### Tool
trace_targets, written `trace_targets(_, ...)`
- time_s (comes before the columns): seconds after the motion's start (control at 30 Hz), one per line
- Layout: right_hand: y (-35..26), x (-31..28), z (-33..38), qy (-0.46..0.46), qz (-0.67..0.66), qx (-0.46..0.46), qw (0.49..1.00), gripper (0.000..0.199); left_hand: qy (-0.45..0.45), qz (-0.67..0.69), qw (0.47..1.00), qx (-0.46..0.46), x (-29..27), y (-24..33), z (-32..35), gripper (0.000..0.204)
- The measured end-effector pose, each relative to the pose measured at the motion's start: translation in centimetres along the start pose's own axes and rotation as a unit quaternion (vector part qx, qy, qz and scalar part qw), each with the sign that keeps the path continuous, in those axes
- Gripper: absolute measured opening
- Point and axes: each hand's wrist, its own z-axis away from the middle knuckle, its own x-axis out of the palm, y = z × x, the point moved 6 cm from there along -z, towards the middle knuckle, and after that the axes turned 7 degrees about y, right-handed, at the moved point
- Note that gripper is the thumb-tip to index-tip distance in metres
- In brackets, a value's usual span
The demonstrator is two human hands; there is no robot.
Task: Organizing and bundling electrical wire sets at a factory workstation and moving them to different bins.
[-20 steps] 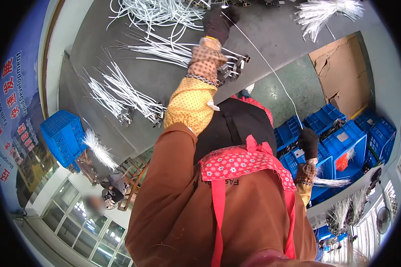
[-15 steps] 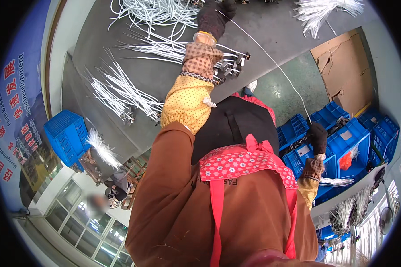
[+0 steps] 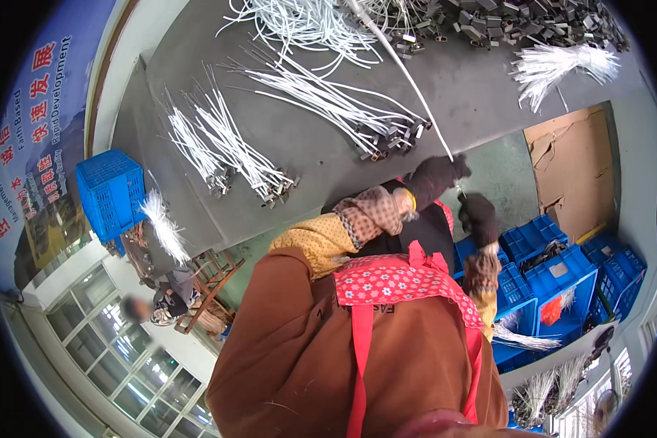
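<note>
My left hand [image 3: 436, 177], in a dark glove, is closed around a white cable [image 3: 417, 91] in front of the table's near edge. From that hand the cable runs up and away over the table. Just right of it and lower, my right hand [image 3: 479, 219], also dark-gloved, has its fingers pinched together. A small shiny bit [image 3: 458, 190] shows between the two hands; its kind is too small to tell. Nearest on the table lies a bundle of white cables with dark metal-like end pieces [image 3: 398, 135].
Two more cable bundles [image 3: 244, 157] lie left on the grey table [image 3: 270, 120]. Loose white cables [image 3: 306, 25], a heap of dark end pieces [image 3: 540, 22] and white strips [image 3: 566, 69] lie farther back. Blue crates [image 3: 562, 274] stand at right, beside cardboard [image 3: 573, 164]. Another person [image 3: 164, 303] is at lower left.
My left hand has come back from the far table toward my body. My right hand has moved left and up from the blue crates, so both hands are now close together.
</note>
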Motion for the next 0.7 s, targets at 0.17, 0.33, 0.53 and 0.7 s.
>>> trace_targets(0.17, -10.1, 5.6, -5.1, -0.055, -0.098, 0.125, 0.986, 0.016, 0.152, -0.354, 0.877, 0.285, -10.1, 8.0, 2.5, 0.044)
trace_targets(0.33, -16.2, 13.2, -10.3, -0.07, -0.096, -0.004, 0.993, 0.027, 0.166, -0.057, 0.978, 0.11, -13.8, 3.6, 1.4, 0.037)
trace_targets(0.53, -13.4, 14.7, -13.3, 0.027, 0.224, -0.085, 0.97, 0.032, -0.048, -0.587, 0.808, 0.029, -25.1, 8.9, -5.1, 0.051)
trace_targets(0.7, -12.3, 15.9, -14.4, -0.031, 0.356, -0.091, 0.929, 0.038, 0.174, -0.283, 0.943, 0.024, -34.7, 18.1, -16.5, 0.047)
